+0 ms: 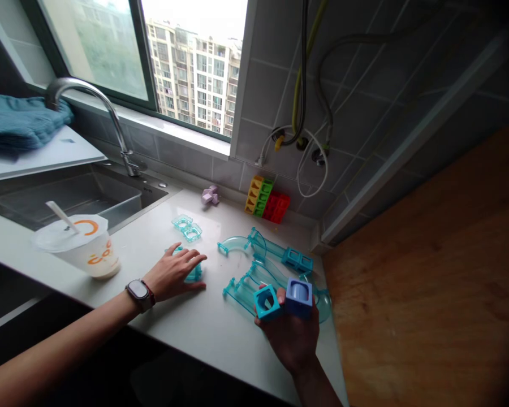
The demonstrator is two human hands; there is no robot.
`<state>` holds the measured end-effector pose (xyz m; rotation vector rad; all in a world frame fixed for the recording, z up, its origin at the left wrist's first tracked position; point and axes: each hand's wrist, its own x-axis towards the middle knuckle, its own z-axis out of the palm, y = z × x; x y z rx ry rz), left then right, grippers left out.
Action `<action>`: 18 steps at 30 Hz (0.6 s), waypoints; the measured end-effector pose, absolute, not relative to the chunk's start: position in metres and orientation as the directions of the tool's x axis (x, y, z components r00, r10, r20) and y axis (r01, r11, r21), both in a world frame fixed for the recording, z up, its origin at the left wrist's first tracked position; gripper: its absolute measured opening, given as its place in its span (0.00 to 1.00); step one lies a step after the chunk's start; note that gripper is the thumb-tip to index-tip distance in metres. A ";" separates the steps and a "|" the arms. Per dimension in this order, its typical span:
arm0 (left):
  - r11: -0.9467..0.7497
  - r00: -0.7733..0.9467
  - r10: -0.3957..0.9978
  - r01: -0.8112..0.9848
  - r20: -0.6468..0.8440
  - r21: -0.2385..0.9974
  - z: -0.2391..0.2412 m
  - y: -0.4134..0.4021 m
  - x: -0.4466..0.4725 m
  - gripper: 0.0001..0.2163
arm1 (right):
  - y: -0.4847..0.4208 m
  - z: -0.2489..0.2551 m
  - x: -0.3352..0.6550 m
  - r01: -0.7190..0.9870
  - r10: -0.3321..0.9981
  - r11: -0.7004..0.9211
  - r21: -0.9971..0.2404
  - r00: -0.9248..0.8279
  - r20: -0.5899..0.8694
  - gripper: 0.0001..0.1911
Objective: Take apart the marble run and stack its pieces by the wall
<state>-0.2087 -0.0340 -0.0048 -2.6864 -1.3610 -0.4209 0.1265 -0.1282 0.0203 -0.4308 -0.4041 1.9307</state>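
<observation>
My left hand (173, 273), with a watch on its wrist, lies over a clear teal plastic piece (194, 274) on the countertop. Its fingers are spread, and the hand hides part of that piece; whether they touch it I cannot tell. Above the counter at the right, my right hand (294, 338) is closed around two toy cubes side by side: a teal cube (259, 297) with a round hole and a blue cube (299, 312) with a curved channel. Clear teal track pieces (248, 291) lie just behind that hand. Two joined teal frames (187, 227) rest beyond my left hand.
A lidded drink cup (97, 257) with a straw stands left, before the sink (148, 199) and faucet (110, 107). Yellow, green and red blocks (265, 199) and a lilac piece (210, 195) sit by the wall. A wooden panel (407, 271) bounds the right side.
</observation>
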 end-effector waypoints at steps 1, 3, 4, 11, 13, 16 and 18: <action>-0.607 0.568 0.760 0.794 0.315 0.035 -0.003 -0.036 -0.208 0.29 | -0.129 0.019 0.126 -0.798 0.922 -0.377 -0.469 -0.371 -0.110 0.29; -0.623 0.559 0.726 0.781 0.400 0.041 0.004 -0.046 -0.201 0.28 | -0.130 0.017 0.125 -0.787 0.919 -0.381 -0.486 -0.382 -0.101 0.29; -0.623 0.535 0.708 0.781 0.460 0.050 0.009 -0.055 -0.195 0.26 | -0.131 0.015 0.124 -0.780 0.919 -0.374 -0.501 -0.383 -0.090 0.29; -0.641 0.361 0.751 0.600 0.553 0.479 0.028 -0.134 -0.138 0.24 | -0.139 0.001 0.121 -0.704 0.919 -0.287 -0.650 -0.394 0.022 0.29; -0.579 0.335 0.816 0.493 0.472 0.650 0.027 -0.146 -0.127 0.29 | -0.141 -0.004 0.118 -0.678 0.907 -0.294 -0.674 -0.420 0.027 0.29; -0.416 0.310 0.896 0.345 0.317 0.841 0.026 -0.156 -0.115 0.40 | -0.148 -0.013 0.110 -0.670 0.909 -0.306 -0.676 -0.416 0.001 0.27; -0.331 0.305 0.921 0.280 0.243 0.901 0.026 -0.159 -0.109 0.43 | -0.154 -0.021 0.105 -0.634 0.908 -0.339 -0.695 -0.415 -0.064 0.28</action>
